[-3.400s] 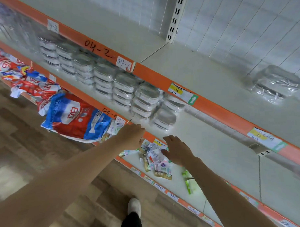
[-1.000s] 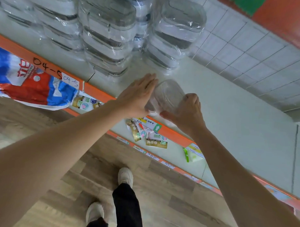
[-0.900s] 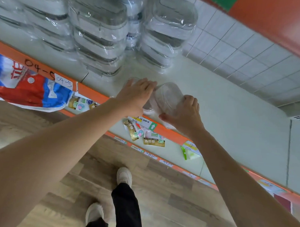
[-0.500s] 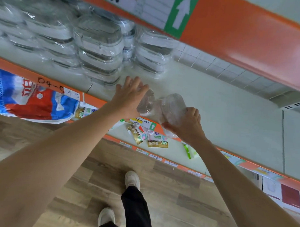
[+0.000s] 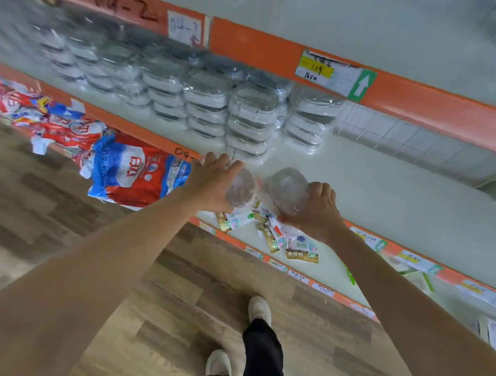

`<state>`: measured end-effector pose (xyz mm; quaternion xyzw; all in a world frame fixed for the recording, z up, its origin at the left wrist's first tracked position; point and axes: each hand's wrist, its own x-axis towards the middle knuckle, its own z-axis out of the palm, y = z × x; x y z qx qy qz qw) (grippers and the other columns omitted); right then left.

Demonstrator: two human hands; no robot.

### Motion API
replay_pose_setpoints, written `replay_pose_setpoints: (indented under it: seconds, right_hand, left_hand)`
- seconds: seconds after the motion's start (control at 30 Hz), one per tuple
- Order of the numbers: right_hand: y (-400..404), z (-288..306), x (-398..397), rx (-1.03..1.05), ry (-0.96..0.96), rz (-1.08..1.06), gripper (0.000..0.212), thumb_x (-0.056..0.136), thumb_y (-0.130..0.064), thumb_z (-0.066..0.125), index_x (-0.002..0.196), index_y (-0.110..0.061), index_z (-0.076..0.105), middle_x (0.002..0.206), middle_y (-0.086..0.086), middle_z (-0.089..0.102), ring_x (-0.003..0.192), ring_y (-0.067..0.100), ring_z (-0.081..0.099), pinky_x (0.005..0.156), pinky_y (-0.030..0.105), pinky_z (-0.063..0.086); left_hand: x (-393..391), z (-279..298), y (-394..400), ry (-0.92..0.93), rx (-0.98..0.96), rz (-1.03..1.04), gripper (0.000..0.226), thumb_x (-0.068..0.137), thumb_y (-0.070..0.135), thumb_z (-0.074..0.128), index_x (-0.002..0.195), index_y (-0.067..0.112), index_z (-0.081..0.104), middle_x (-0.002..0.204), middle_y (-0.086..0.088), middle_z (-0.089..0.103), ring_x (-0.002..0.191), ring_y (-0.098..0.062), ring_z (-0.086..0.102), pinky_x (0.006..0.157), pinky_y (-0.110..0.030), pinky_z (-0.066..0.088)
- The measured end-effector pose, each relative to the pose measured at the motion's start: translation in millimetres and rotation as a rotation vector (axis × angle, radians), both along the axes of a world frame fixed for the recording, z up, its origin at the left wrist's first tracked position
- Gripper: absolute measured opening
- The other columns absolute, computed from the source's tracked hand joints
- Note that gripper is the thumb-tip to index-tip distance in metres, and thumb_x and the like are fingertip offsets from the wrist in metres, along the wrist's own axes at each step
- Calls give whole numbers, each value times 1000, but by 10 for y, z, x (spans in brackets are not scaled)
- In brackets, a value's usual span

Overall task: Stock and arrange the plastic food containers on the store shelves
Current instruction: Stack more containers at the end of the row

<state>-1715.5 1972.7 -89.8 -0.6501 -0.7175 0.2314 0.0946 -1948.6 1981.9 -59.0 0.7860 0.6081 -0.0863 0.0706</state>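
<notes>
White shelving with orange edge strips [image 5: 254,44] faces you. Your left hand [image 5: 213,183] grips one clear container [image 5: 240,187], your right hand [image 5: 313,212] another [image 5: 286,189], both seemingly empty, over the middle shelf [image 5: 381,192] near wrapped container stacks [image 5: 252,120].

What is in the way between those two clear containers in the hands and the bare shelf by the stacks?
Nothing visible. The left hand grips one clear container, the right hand the other, both at the shelf edge. The bare surface right of the wrapped stacks lies directly ahead.
</notes>
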Motion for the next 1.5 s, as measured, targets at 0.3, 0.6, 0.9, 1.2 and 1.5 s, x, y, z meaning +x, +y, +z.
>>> replay_pose_setpoints:
  seconds: [0.3,0.6,0.9,1.2,1.5]
  right_hand:
    - [-313,866,-423,224,-25,204,83,62,-52,76,119,-6,38,116,5,34,111,23,31,94,29,32]
    - [-143,2000,-23,370,23,148,86,59,-45,84,124,-6,42,113,4,38,111,23,34,94,28,30]
    - [181,2388,1064,297,-61,-4,89,63,-41,81,137,-18,37,125,7,37,118,26,31,99,30,28]
    - [602,2516,1984,182,-61,-41,70,66,-49,77,122,-19,47,104,3,40,105,25,37,86,34,36]
    - [954,3032,2653,304,-54,23,83,62,-47,81,131,-22,43,117,1,33,108,20,37,90,28,36]
  left_hand:
    - [-637,820,-450,-44,159,18,89,60,50,74,132,17,32,130,0,45,116,-25,36,91,-42,33]
    - [-434,1478,-345,-430,276,58,89,57,61,67,131,23,37,130,-2,38,121,-23,36,99,-44,29]
    - [556,1853,297,-371,397,-119,85,58,52,75,130,19,43,123,0,43,114,-22,37,92,-41,37]
    - [1497,2143,990,-441,243,-175,80,52,57,60,121,21,43,117,5,45,113,-17,36,91,-37,34]
    - [2172,2424,1516,-513,287,-255,77,62,56,74,125,23,45,120,7,42,117,-14,35,97,-38,32]
